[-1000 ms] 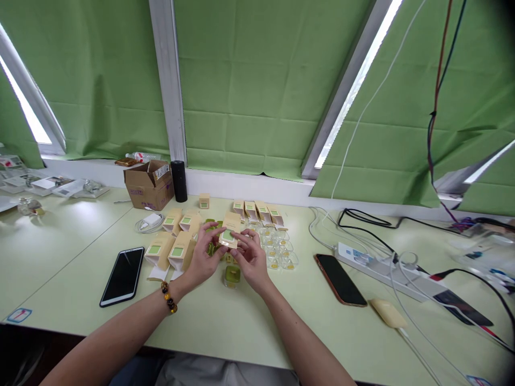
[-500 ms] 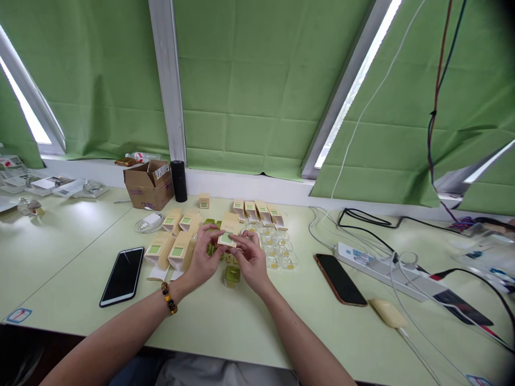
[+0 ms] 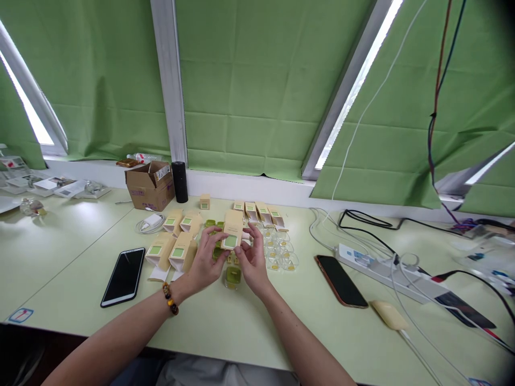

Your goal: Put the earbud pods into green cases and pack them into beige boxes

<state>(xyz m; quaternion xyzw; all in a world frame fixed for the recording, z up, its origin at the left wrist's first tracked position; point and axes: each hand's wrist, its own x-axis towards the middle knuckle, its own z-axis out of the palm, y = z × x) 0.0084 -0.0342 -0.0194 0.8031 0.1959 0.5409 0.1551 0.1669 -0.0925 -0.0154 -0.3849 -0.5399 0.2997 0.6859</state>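
**Small tan carton held up between both hands**

We see the left hand (image 3: 206, 261) and the right hand (image 3: 252, 257) raised just above the pale green table (image 3: 225, 321), fingers pinching a small tan carton (image 3: 232, 229) from either side. The carton stands upright, with a green square label facing us; any writing on it is too small to read.

On the table directly below the hands, at 6 o'clock from the carton, sits a small clear pot with green contents (image 3: 233, 276). At 9 o'clock lie two open cartons (image 3: 172, 253) bearing the same green label. At 3 o'clock is a cluster of clear pots with yellow contents (image 3: 277, 251). A black phone (image 3: 123, 276) lies at 8 o'clock and a brown-edged phone (image 3: 341, 280) at 4 o'clock. The cardboard box (image 3: 150, 185) at 10 o'clock carries stickers that we cannot read.
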